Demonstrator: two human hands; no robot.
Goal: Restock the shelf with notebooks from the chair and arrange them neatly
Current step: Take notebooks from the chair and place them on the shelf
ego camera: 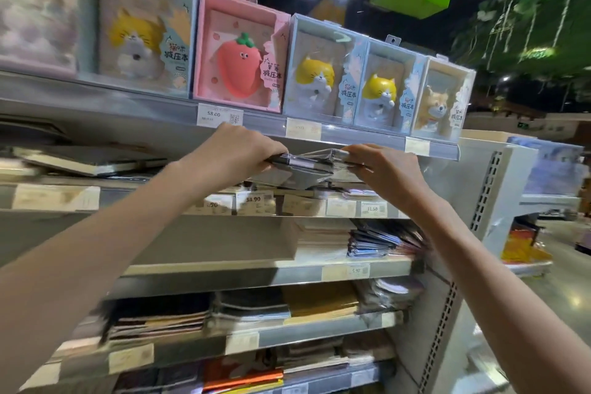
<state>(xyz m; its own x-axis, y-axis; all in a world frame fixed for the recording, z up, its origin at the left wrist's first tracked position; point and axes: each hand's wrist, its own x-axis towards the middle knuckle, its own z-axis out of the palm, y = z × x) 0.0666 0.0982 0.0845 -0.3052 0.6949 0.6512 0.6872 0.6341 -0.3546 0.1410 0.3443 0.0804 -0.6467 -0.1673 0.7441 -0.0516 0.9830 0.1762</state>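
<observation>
A small stack of dark, plastic-wrapped notebooks (pixel 311 163) is held level just above the second shelf (pixel 160 201), under the top shelf's edge. My left hand (pixel 238 149) grips the stack's left end with curled fingers. At its right end, my right hand (pixel 388 169) grips it the same way. More notebooks lie beneath the stack on that shelf; a dark book (pixel 89 161) lies flat to the left. The chair is out of view.
Boxed cat, strawberry and dog squishy notebooks (pixel 240 54) line the top shelf. Lower shelves hold stacked notebooks (pixel 377 240) and price tags (pixel 256 201). The white shelf end panel (pixel 499 195) stands at right, with the shop aisle beyond it.
</observation>
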